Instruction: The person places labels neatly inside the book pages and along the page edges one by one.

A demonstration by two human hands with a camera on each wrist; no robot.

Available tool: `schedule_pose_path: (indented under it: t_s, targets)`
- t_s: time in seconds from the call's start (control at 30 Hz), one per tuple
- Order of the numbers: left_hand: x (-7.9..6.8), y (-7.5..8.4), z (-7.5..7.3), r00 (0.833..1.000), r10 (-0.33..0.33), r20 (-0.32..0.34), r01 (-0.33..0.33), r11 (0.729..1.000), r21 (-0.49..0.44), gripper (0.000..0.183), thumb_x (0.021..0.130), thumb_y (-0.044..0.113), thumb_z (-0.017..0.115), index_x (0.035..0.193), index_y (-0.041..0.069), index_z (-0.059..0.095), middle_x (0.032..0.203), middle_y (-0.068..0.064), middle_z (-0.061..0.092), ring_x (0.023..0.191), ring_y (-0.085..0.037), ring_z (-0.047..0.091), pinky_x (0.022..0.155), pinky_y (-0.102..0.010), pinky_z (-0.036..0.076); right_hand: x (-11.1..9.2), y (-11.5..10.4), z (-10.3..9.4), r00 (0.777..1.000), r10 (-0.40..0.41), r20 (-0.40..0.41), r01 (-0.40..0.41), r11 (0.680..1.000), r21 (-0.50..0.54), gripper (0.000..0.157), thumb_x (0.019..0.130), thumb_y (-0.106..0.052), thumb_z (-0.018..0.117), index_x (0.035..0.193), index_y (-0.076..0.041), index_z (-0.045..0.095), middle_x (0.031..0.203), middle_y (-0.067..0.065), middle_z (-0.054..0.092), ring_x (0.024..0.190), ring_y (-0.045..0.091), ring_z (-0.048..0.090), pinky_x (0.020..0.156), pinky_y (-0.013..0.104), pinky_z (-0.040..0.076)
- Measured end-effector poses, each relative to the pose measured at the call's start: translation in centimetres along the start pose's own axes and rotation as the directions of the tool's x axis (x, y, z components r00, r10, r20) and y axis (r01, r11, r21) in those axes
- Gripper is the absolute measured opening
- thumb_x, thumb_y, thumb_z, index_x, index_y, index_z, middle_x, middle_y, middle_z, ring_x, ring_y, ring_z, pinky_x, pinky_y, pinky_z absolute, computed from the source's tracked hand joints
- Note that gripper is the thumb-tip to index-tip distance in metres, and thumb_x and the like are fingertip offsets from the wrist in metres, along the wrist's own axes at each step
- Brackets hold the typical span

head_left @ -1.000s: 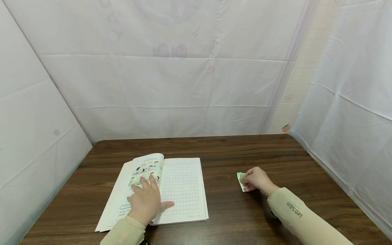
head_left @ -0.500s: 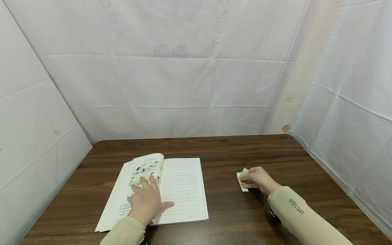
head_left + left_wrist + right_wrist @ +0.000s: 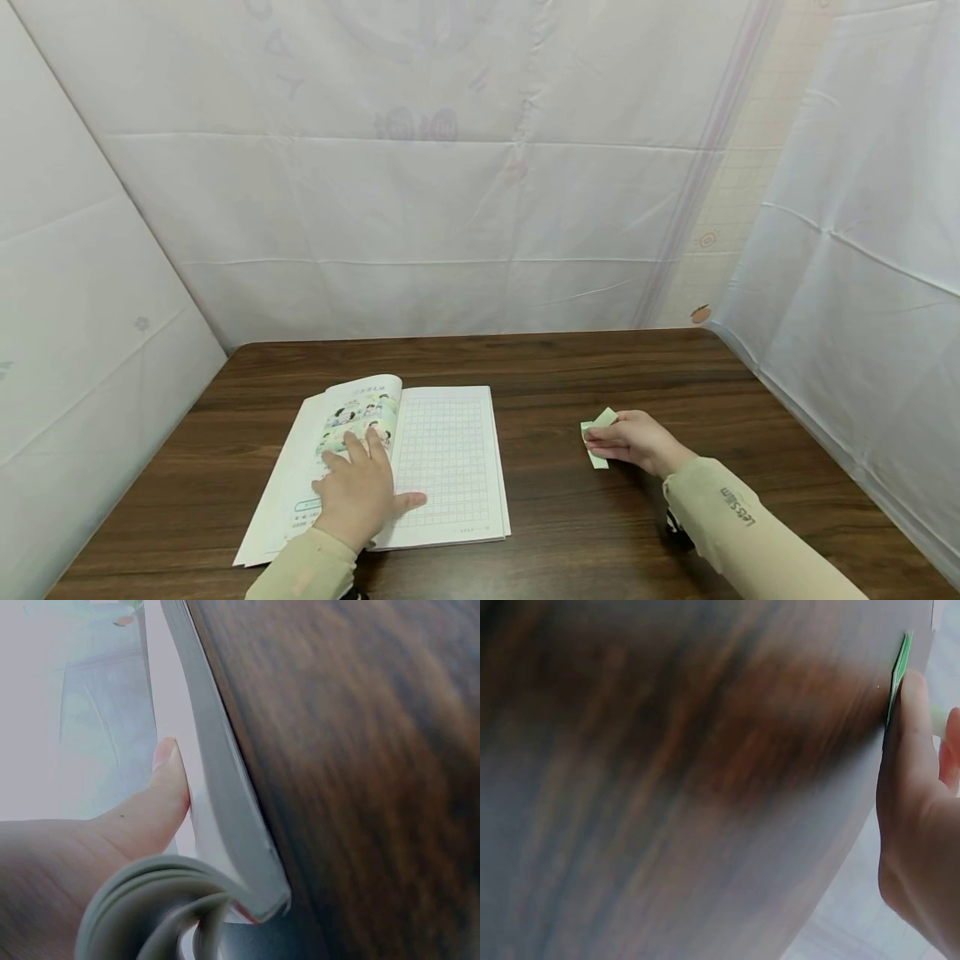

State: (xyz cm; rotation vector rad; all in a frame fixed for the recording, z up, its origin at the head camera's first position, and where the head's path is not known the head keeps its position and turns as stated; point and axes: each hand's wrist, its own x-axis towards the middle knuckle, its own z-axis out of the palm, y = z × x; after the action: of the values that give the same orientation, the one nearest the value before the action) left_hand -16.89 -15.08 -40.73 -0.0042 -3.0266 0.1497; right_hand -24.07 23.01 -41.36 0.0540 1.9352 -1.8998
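Note:
An open book [image 3: 446, 442] lies on the left side of the table, its left page showing coloured cartoon pictures and its right page a printed grid. Across the fold rests my left hand [image 3: 356, 492], fingers spread on the picture page and thumb on the grid page. In the left wrist view the thumb [image 3: 161, 799] presses beside the book's thick page edge. My right hand [image 3: 643, 442] pinches a pale green sticky note [image 3: 606, 416], which tilts up from a small green pad [image 3: 598, 462] on the table. The fingers hide part of both.
The dark wood-grain table [image 3: 540, 517] reaches back to a white cloth wall [image 3: 450, 208], with more white cloth hanging at the left and right sides. Curled pages [image 3: 150, 892] bulge near the left wrist.
My right hand has turned and shifted slightly right, lifting the green sticky note so that its far corner rises above the fingers. The left hand and the book stay put.

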Motion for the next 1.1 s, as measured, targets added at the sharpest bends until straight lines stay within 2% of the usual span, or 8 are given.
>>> schedule_pose_path:
  t_s: [0.27,0.6,0.93,1.1]
  targets:
    - [-0.1,0.0,-0.1,1.000,0.008,-0.027,-0.007,1.000,0.017,0.124,0.065,0.078,0.069,0.139,-0.017,0.042,0.133,-0.046,0.045,0.108,-0.069,0.051,0.066,-0.067,0.053,0.0,-0.2,-0.7,0.996,-0.002,0.093,-0.002,0.999,0.047,0.025,0.097,0.000,0.057,0.120,0.011,0.052,0.100,0.008,0.074,0.094,0.016,0.072,0.088,0.030,0.057]
    - [-0.1,0.0,-0.1,1.000,0.003,-0.027,-0.003,1.000,0.005,0.124,0.064,0.077,0.071,0.138,-0.017,0.042,0.133,-0.046,0.046,0.108,-0.069,0.051,0.065,-0.067,0.053,-0.1,-0.1,-1.2,0.991,-0.006,0.131,-0.006,0.996,0.086,0.017,0.097,-0.001,0.057,0.114,0.002,0.053,0.105,0.011,0.074,0.098,0.019,0.072,0.091,0.032,0.056]
    - [-0.1,0.1,-0.2,1.000,0.006,-0.025,-0.006,1.000,0.009,0.125,0.063,0.079,0.070,0.138,-0.017,0.042,0.133,-0.046,0.046,0.108,-0.069,0.051,0.066,-0.067,0.053,-0.3,-0.2,-1.5,0.981,-0.024,0.191,-0.001,0.992,0.129,0.018,0.098,0.002,0.053,0.116,0.004,0.051,0.109,0.013,0.072,0.102,0.020,0.071,0.094,0.033,0.055]
    - [-0.1,0.1,-0.1,1.000,0.009,-0.028,-0.008,1.000,0.011,0.124,0.064,0.078,0.070,0.138,-0.017,0.042,0.133,-0.046,0.046,0.108,-0.069,0.051,0.066,-0.067,0.053,-0.4,-0.3,-1.7,0.976,-0.020,0.217,-0.008,0.992,0.127,0.025,0.099,0.000,0.053,0.123,0.007,0.046,0.114,0.013,0.071,0.105,0.021,0.070,0.096,0.035,0.054]
